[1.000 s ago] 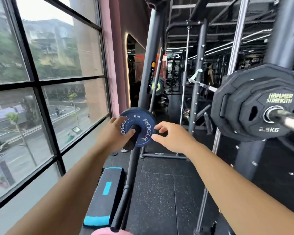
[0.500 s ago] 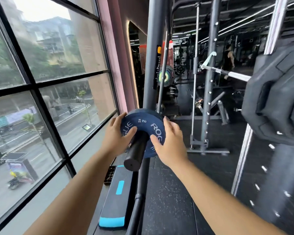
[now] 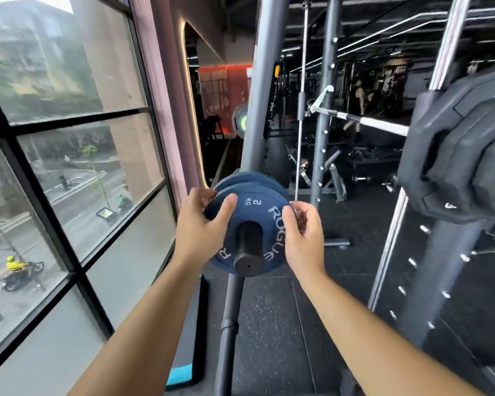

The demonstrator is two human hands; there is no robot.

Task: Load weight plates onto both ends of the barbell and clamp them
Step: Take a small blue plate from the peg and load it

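Big black plates (image 3: pixel 463 144) fill the right edge, well apart from the blue 2 kg Rogue plate (image 3: pixel 257 208), which sits on a black bar end (image 3: pixel 249 252) against a second blue plate (image 3: pixel 249 178), its rim gripped by the left hand (image 3: pixel 199 234) and the right hand (image 3: pixel 303 241).

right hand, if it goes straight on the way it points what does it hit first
The blue Rogue plate: the right hand grips its rim. Past that, probably the second blue plate behind it, though depth is unclear.
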